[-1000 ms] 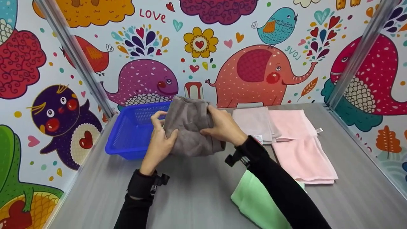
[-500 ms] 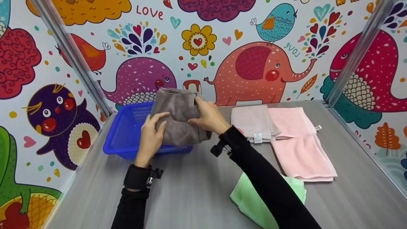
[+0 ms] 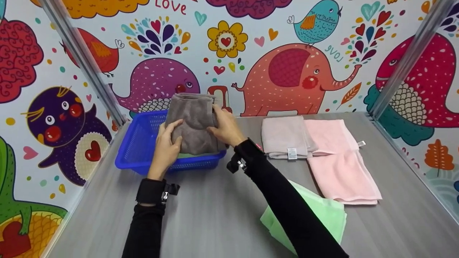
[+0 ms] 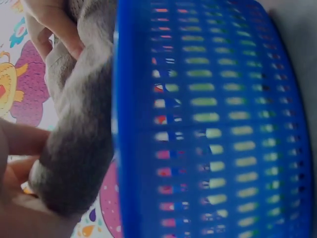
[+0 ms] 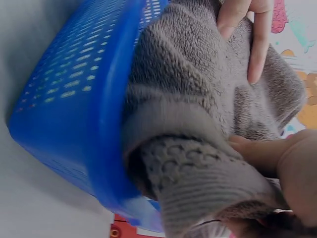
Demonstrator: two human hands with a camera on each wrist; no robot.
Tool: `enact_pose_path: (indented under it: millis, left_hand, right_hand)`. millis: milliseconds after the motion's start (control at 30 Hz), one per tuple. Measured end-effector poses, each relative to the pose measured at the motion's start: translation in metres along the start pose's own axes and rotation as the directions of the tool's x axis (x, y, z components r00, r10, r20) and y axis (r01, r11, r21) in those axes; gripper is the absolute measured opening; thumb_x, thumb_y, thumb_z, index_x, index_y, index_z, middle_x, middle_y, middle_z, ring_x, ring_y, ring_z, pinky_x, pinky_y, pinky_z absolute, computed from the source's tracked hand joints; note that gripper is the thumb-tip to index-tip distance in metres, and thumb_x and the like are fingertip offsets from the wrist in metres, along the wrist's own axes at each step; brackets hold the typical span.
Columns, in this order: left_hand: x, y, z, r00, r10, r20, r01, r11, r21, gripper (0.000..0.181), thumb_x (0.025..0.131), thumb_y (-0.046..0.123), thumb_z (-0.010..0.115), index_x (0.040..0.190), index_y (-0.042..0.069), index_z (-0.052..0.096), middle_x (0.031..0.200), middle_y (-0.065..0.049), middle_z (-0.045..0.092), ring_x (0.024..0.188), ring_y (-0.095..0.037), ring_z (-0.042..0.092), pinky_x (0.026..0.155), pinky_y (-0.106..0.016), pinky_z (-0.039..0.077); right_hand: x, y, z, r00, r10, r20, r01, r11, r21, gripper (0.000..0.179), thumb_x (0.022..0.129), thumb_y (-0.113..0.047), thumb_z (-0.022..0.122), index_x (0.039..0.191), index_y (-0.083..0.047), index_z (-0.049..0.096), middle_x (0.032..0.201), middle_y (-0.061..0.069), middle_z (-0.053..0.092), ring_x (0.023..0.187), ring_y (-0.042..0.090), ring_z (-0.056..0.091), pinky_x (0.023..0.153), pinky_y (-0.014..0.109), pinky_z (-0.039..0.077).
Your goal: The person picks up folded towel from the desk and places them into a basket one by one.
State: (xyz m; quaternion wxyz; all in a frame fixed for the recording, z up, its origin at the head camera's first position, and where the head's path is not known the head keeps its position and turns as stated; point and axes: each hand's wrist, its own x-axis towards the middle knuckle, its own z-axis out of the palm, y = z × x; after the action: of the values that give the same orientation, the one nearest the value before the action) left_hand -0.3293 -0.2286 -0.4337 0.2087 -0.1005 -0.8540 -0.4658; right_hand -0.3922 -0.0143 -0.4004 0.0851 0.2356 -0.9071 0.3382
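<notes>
A folded grey-brown towel is held up between both hands, over the right part of a blue plastic basket. The left hand grips its left side, thumb toward me. At its right edge the right hand pinches it, thumb in front and the other fingers behind. In the right wrist view the towel shows a looped pile and a ribbed, rolled edge close against the basket rim. Something light green shows inside the basket below the towel, and through its slots in the left wrist view.
To the right on the grey table lie a pale grey-pink folded towel, a pink towel and another pink towel. A light green towel lies nearer, partly under the right sleeve. Printed walls enclose the table.
Both hands have carried the grey-brown towel left and away from me, from beside the basket's right end to over it. The towels on the table have stayed put.
</notes>
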Motion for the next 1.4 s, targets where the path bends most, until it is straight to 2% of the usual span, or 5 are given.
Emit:
enact_pose_path:
  millis: [333,533,800,967,1400]
  left_hand:
    - [0.002,-0.027,0.003,0.992,-0.121,0.034,0.113,0.979,0.169,0.050,0.099,-0.006,0.051,0.147,0.006,0.055,0.158,-0.024,0.036,0.147,-0.042,0.040,0.118,-0.059,0.034]
    - [0.002,-0.034,0.004,0.969,-0.237,0.074,0.195,0.909,0.369,0.049,0.098,0.005,0.052,0.146,0.009,0.058,0.161,-0.025,0.036,0.132,-0.052,0.053,0.108,-0.068,0.041]
    - [-0.003,-0.029,0.012,0.970,-0.236,0.049,0.168,0.806,0.568,0.036,0.101,0.021,0.057,0.133,0.007,0.069,0.161,-0.017,0.043,0.128,-0.049,0.056,0.105,-0.067,0.043]
    - [-0.004,-0.029,0.013,0.976,-0.209,0.068,0.112,0.738,0.665,0.042,0.108,0.033,0.047,0.132,0.008,0.070,0.149,-0.015,0.058,0.131,-0.045,0.053,0.106,-0.063,0.040]
    - [-0.005,-0.032,0.009,0.937,-0.318,0.145,0.127,0.696,0.707,0.057,0.110,0.046,0.029,0.136,0.014,0.069,0.135,-0.025,0.066,0.114,-0.052,0.064,0.093,-0.065,0.048]
  right_hand:
    - [0.008,0.002,0.038,0.999,0.032,0.023,-0.030,0.995,-0.100,0.068,0.095,-0.010,0.073,0.155,-0.005,0.042,0.138,0.027,0.060,0.124,0.040,0.062,0.106,0.051,0.051]
    - [0.009,0.003,0.057,0.997,0.065,0.041,-0.051,0.960,-0.276,0.065,0.094,-0.016,0.075,0.152,-0.005,0.047,0.139,0.024,0.061,0.128,0.037,0.058,0.110,0.047,0.048]
    - [0.005,0.008,0.070,0.996,0.071,-0.062,-0.092,0.879,-0.468,0.074,0.086,-0.024,0.080,0.153,-0.026,0.050,0.143,0.012,0.053,0.135,0.029,0.047,0.104,0.043,0.047]
    - [0.005,0.013,0.070,0.998,0.059,-0.018,-0.059,0.835,-0.548,0.048,0.090,-0.033,0.076,0.137,-0.026,0.068,0.157,0.007,0.046,0.152,0.028,0.035,0.121,0.050,0.036]
    - [0.005,0.015,0.060,0.958,0.216,0.190,-0.088,0.849,-0.521,0.046,0.106,-0.051,0.048,0.142,-0.027,0.065,0.166,0.008,0.039,0.162,0.025,0.015,0.130,0.054,0.008]
